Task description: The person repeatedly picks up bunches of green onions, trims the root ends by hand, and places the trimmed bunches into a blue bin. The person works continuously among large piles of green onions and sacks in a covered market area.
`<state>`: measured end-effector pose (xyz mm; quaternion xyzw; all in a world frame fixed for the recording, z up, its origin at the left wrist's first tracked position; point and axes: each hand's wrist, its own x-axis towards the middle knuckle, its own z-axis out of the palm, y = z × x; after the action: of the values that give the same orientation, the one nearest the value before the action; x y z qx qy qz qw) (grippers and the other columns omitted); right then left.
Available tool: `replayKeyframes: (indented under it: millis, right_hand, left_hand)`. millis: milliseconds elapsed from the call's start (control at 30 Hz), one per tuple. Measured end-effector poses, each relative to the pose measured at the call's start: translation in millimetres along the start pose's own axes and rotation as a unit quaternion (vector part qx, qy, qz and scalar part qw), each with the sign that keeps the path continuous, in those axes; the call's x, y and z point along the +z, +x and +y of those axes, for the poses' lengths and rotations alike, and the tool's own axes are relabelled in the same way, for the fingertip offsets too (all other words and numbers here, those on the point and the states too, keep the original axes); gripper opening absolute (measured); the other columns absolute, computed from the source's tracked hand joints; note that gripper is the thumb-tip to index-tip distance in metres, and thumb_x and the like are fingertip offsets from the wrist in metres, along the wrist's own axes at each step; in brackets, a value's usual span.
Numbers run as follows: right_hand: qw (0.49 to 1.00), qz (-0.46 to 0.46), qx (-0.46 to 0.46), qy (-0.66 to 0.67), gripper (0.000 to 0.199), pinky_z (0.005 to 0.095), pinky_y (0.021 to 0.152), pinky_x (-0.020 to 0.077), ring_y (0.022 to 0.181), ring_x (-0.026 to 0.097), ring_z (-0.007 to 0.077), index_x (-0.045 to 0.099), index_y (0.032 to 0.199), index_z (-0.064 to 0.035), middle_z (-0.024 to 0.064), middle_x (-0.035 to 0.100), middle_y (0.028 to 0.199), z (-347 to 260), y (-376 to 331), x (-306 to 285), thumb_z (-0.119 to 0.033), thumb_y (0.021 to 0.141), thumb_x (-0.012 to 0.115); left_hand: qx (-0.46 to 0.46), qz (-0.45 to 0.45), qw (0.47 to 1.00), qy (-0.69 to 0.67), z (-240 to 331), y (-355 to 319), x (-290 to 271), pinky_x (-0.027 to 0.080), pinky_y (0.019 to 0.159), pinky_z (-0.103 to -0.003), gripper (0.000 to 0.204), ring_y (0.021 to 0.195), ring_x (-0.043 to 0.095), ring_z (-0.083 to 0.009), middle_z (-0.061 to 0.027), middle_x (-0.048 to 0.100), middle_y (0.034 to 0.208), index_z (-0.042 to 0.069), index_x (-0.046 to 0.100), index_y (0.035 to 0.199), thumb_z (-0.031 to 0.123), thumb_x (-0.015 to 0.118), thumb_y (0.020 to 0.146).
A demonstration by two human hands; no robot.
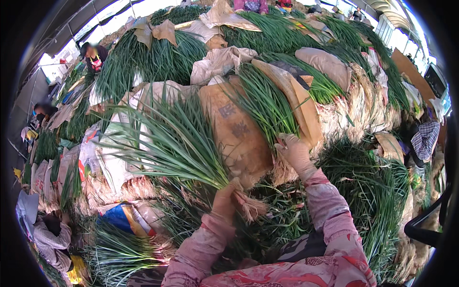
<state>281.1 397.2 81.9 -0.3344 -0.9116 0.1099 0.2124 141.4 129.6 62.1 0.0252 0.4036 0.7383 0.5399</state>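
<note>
My left hand [224,201], closed near the root end, holds a bunch of green onions [177,141]. Its long leaves fan out to the upper left, and its pale roots [251,208] stick out on the right of the fist. To the right, my right hand [295,152] appears to wear a pale glove. Its fingers are closed at the lower stems of a second bunch of green onions [265,100], which lies on the pile with its roots [283,170] hanging down. Between the two bunches is a brown paper sack [234,129] with dark printing.
Stacked green onions [153,60] rise ahead, partly covered by sacks [322,67]. Loose leaves [282,215] litter the space below my hands. Another bunch [129,251] lies at lower left. Other people sit at left [52,239] and right [425,141]. A dark curved bar [425,234] stands at far right.
</note>
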Motion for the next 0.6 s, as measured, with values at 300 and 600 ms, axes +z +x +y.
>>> replayKeyframes:
  millis: [300, 600]
  right_hand:
    - [0.969, -0.167, -0.12, 0.137, 0.028, 0.044, 0.072, 0.0518, 0.082, 0.064, 0.038, 0.067, 0.095, -0.0073, 0.0182, 0.065, 0.088, -71, -76, 6, -0.035, 0.091, 0.063]
    - [0.849, -0.247, -0.002, 0.467, 0.048, 0.0356, 0.092, 0.0485, 0.102, 0.064, 0.0222, 0.059, 0.125, 0.0, 0.0159, 0.068, 0.112, -95, -73, 56, -0.033, 0.091, 0.067]
  left_hand:
    - [-0.068, 0.007, 0.997, 0.03, -8, 6, 19, 0.05, 0.053, -0.027, 0.033, 0.05, 0.06, -0.0179, -0.008, 0.063, 0.061, 0.001, 0.068, 0.086, 0.031, 0.06, 0.096]
    - [0.015, 0.003, 0.993, 0.114, -41, -7, 3, 0.044, 0.044, -0.026, 0.035, 0.043, 0.059, -0.018, -0.0101, 0.064, 0.058, -0.003, 0.067, 0.076, 0.027, 0.063, 0.093]
